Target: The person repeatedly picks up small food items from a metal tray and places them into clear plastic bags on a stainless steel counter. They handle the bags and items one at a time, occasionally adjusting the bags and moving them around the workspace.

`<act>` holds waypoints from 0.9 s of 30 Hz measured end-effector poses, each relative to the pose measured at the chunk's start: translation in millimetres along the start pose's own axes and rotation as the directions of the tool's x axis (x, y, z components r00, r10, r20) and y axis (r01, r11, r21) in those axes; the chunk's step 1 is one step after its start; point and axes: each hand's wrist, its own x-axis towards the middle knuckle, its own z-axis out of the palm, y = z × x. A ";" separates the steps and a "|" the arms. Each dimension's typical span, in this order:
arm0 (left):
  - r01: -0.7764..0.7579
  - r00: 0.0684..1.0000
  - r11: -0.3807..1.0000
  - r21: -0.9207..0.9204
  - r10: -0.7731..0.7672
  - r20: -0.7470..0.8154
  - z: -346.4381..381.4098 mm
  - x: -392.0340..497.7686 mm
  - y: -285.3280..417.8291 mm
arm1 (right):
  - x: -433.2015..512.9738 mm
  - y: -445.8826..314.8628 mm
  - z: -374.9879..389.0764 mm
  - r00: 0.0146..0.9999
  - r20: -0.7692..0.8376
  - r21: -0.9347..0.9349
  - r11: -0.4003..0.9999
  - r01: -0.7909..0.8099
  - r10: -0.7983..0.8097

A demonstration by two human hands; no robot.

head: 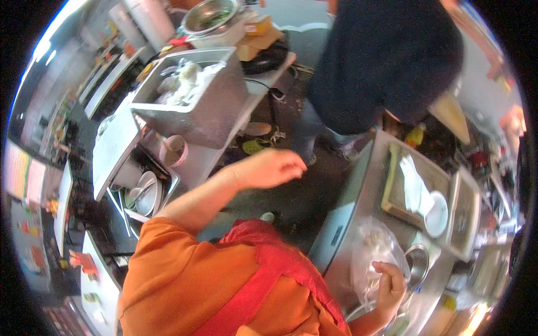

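Over the floor in the middle, my left hand (277,169) hangs with its fingers loosely bent, and nothing shows in it. My right hand (388,285) is at the lower right, fingers curled, against the near edge of a clear plastic bag (370,252) with pale contents. Whether the fingers grip the bag's film cannot be told. The bag lies on a steel counter (336,277), beside a metal strainer or bowl (417,264). Farther along the counter, a white cloth or bag (414,185) and a white bowl (436,214) rest on a shallow tray (395,203).
A person in dark clothing (378,63) stands close ahead, leaning over the counter's far end. At left, a bench holds a large grey bin (201,122) of white bags, a pink tub (173,151) and a metal bowl (210,19). Nearer sit bowls (147,197) in a rack.
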 end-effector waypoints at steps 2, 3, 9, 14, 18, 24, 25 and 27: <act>0.084 0.967 0.996 -0.031 -0.089 -0.239 -64.9 -13.2 -48.2 | 27.0 -5.9 27.2 0.995 0.081 -0.055 0.997 0.058 -0.054; 0.231 0.909 0.956 -0.183 -0.279 -0.308 -99.1 -17.6 -73.9 | 39.9 -10.6 41.2 0.991 0.115 -0.079 0.994 0.081 -0.071; 0.563 0.495 0.820 0.102 -0.237 -0.836 -313.0 -48.7 -248.8 | 109.2 -39.9 143.6 0.982 0.163 0.055 0.993 -0.101 0.091; 0.878 0.441 0.364 0.311 -0.365 -0.820 -357.1 -17.1 -311.0 | 145.7 -60.5 222.2 0.954 0.277 -0.052 0.994 -0.101 0.111; 0.931 0.363 0.260 0.257 -0.584 -0.726 -401.3 -19.3 -400.1 | 167.2 -87.0 250.5 0.942 0.300 -0.126 0.985 -0.119 0.152; 0.843 0.483 0.490 0.223 -0.504 -0.716 -420.7 -6.8 -405.8 | 172.1 -74.2 264.3 0.938 0.252 -0.139 0.968 -0.208 0.238; 0.857 0.475 0.450 0.250 -0.501 -0.723 -418.2 -2.0 -399.8 | 174.2 -75.6 269.4 0.933 0.264 -0.124 0.968 -0.218 0.244; 0.879 0.460 0.373 0.298 -0.492 -0.740 -403.6 6.9 -376.7 | 177.3 -77.1 276.3 0.928 0.304 -0.120 0.974 -0.189 0.218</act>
